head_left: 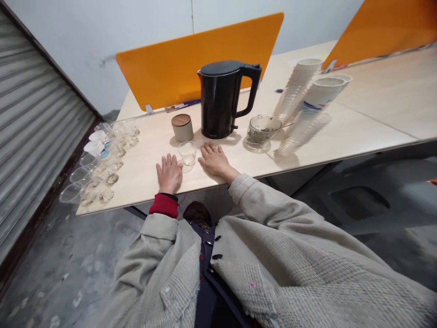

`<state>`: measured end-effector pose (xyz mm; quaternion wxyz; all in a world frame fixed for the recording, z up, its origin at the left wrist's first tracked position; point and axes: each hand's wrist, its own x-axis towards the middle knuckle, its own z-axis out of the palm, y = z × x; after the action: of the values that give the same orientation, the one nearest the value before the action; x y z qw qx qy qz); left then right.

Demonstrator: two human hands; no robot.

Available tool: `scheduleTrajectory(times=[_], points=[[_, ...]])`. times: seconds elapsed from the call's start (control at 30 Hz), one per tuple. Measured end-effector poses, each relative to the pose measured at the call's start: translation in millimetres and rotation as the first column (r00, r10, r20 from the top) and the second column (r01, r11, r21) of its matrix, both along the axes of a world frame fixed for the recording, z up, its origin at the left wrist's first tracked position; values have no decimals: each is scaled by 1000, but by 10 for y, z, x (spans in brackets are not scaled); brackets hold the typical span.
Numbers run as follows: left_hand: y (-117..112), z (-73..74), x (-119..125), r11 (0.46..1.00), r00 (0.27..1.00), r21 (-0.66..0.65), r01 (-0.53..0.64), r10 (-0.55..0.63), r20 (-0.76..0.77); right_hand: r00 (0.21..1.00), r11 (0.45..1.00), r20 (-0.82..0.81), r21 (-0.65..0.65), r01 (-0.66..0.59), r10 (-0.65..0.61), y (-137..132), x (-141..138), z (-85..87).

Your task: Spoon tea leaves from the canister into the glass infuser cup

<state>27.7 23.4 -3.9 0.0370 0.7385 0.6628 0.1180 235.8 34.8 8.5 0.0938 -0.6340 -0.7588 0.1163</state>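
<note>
My left hand point(170, 172) lies flat on the light wooden table point(341, 132), fingers stretched out, holding nothing. My right hand point(214, 159) rests flat a little to the right, fingers spread, also empty. Between the two hands stands a small clear plastic cup point(187, 153), upright, touched by neither hand as far as I can see. Just behind the right hand stands a black electric kettle point(223, 98) with its handle to the right. A small grey canister with a brown lid point(182, 127) sits left of the kettle.
A glass bowl with dark loose contents point(262, 130) sits right of the kettle. Stacks of paper and plastic cups point(307, 98) lie on their sides further right. Several clear cups with contents point(102, 164) line the table's left end. Orange dividers point(177, 64) stand behind.
</note>
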Motion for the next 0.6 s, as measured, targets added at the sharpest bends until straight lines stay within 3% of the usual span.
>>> scheduleTrajectory(times=[0.6], points=[[-69,83,36,999,999,-40,-18,17,-32,999,1000,29,20,12,-13,-6,-30,-26]])
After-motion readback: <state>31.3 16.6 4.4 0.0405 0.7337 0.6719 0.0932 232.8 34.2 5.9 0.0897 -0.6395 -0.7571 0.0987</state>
